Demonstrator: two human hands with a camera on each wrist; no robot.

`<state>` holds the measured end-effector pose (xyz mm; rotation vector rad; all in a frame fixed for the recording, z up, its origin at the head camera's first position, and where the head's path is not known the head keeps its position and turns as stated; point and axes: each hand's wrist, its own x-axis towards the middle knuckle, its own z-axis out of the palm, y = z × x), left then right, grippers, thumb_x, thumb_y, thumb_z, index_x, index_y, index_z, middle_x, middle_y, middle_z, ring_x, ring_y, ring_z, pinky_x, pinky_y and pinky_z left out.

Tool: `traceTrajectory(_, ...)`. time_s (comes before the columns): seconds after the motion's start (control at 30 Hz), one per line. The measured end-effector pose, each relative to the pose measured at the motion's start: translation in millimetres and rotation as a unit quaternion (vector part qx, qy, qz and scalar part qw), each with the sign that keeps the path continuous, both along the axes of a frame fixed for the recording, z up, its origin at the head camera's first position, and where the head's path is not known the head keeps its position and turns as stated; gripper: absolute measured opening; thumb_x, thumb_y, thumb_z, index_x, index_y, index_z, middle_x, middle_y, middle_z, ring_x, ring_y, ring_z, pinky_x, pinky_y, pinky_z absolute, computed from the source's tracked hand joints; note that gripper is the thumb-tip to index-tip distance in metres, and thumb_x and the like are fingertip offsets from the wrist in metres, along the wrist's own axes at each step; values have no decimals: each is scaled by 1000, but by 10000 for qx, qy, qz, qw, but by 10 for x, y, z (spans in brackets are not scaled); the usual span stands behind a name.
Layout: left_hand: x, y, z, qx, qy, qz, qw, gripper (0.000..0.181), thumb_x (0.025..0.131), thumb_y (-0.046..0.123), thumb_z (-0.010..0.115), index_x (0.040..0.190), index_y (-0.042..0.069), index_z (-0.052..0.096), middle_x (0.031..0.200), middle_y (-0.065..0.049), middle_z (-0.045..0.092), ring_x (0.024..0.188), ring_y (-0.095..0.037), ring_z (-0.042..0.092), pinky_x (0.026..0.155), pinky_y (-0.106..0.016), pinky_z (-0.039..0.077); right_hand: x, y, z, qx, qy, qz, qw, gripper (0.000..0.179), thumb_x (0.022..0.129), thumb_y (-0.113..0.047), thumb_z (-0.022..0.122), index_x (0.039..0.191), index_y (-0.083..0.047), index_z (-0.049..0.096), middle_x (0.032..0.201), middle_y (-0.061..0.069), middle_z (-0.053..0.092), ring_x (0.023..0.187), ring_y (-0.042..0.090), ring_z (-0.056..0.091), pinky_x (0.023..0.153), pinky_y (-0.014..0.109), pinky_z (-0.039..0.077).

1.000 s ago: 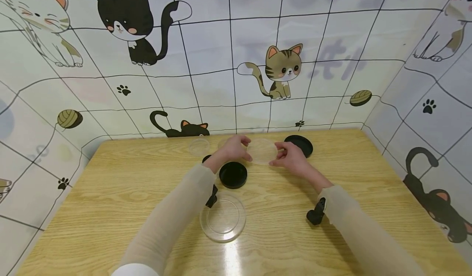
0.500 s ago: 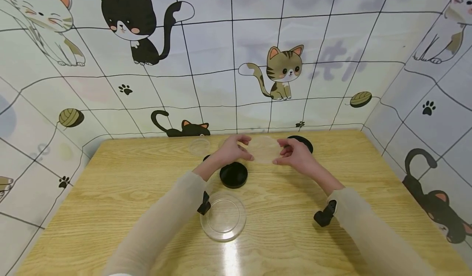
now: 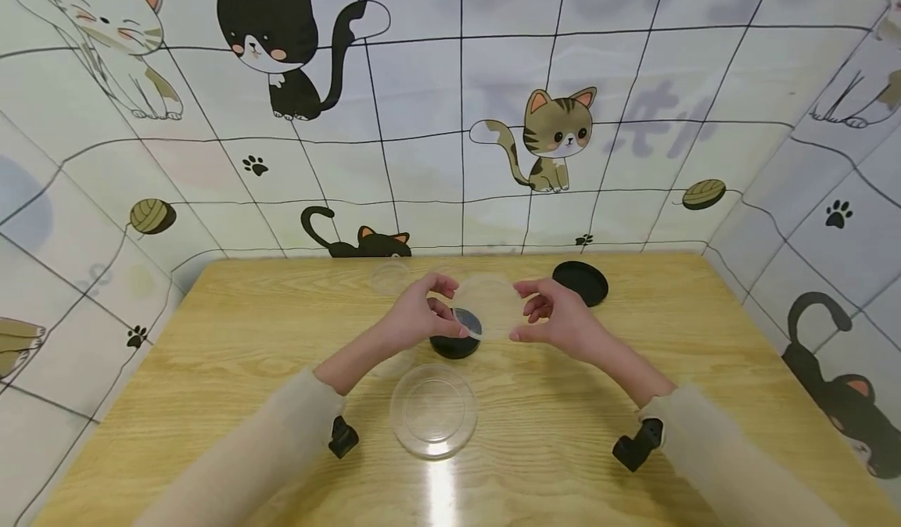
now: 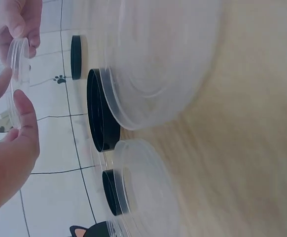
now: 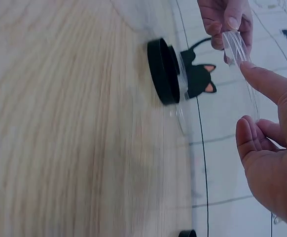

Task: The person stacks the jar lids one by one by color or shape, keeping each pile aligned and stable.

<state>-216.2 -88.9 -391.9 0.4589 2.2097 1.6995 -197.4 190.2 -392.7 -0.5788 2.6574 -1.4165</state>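
Between my two hands, above the table, is a clear round plastic lid (image 3: pixel 495 302). My left hand (image 3: pixel 420 313) pinches its left edge with fingers and thumb. The right hand (image 3: pixel 558 317) grips the opposite edge the same way. Both wrist views show the lid nearly edge-on, a thin ring-shaped rim (image 4: pixel 18 81) in the left one. Below it, partly seen through the clear plastic, lies a black round lid (image 3: pixel 454 347). A larger clear lid (image 3: pixel 434 411) lies flat nearer to me.
Another black lid (image 3: pixel 580 283) lies at the back right. A small clear lid (image 3: pixel 389 277) is at the back left. One more clear lid (image 3: pixel 394 364) is partly hidden by my left wrist. A cat-printed cloth wall (image 3: pixel 422 159) stands behind the wooden table (image 3: pixel 267 316).
Both hands have brought the clear lid from the table's back towards me, and it now overlaps the black lid in view. The head view has shifted slightly.
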Motion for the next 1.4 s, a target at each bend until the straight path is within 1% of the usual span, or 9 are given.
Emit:
traceTrajectory(0.07,100,-78,7,-12,52,73,10000,69,77,1,88,137,2,54,126,-17,53,87,-20,66,75,-30,54,51,-68,3,-100,-4,116,9999,68,80,-10,89,138,4,57,110,14,61,93,24,61,91,50,52)
traceTrajectory(0.13,203,-158,13,-13,109,127,9999,71,76,1,89,138,1,53,125,-18,53,87,-19,66,76,-30,54,97,-138,-5,-189,-25,241,9995,68,80,-10,90,137,4,57,111,15,60,94,24,61,90,48,53)
traceTrajectory(0.3,468,-344,-2,1,-22,270,9996,76,75,-4,88,141,-3,51,128,-24,48,85,-19,65,75,-28,55,228,-313,-44,-373,-135,570,9976,69,78,-8,90,137,6,57,113,17,59,93,24,60,89,44,53)
traceTrajectory(0.43,662,-453,-62,32,-203,446,9988,77,74,-5,88,141,-5,50,124,-23,46,83,-20,63,69,-26,54,330,-429,-93,-360,-111,747,9965,68,75,-5,92,133,6,59,108,15,59,90,22,60,85,44,55)
traceTrajectory(0.7,975,-563,-165,-180,-318,799,9961,78,71,-1,92,137,-2,51,125,-20,49,80,-21,63,66,-27,54,462,-593,-234,-353,-213,1092,9932,68,72,-5,94,131,6,61,110,17,60,87,17,60,82,33,55)
traceTrajectory(0.83,1079,-603,-217,-144,-378,840,9956,78,70,-2,91,136,-3,50,124,-19,48,79,-21,62,65,-27,54,522,-646,-277,-286,-211,1180,9924,68,72,-5,94,130,6,61,110,16,59,86,18,60,81,32,55)
traceTrajectory(1.0,1169,-643,-287,-115,-325,805,9962,78,70,-5,90,135,-5,49,122,-20,47,78,-22,62,64,-26,54,582,-703,-335,-314,-181,1279,9911,67,70,-4,95,128,7,62,109,15,60,85,17,60,77,29,54)
traceTrajectory(1.23,1229,-659,-377,-229,-203,826,9961,80,66,-8,91,135,-7,50,117,-19,48,77,-21,60,60,-25,54,621,-731,-379,-213,-290,1442,9889,68,72,-7,94,129,9,61,111,15,59,86,15,58,77,28,54)
traceTrajectory(1.4,1245,-656,-429,-478,86,821,9954,79,64,-6,92,132,-8,52,114,-17,49,76,-19,62,60,-25,55,636,-747,-434,-97,-131,1465,9891,68,70,-8,95,127,8,62,108,11,59,85,13,57,74,27,53)
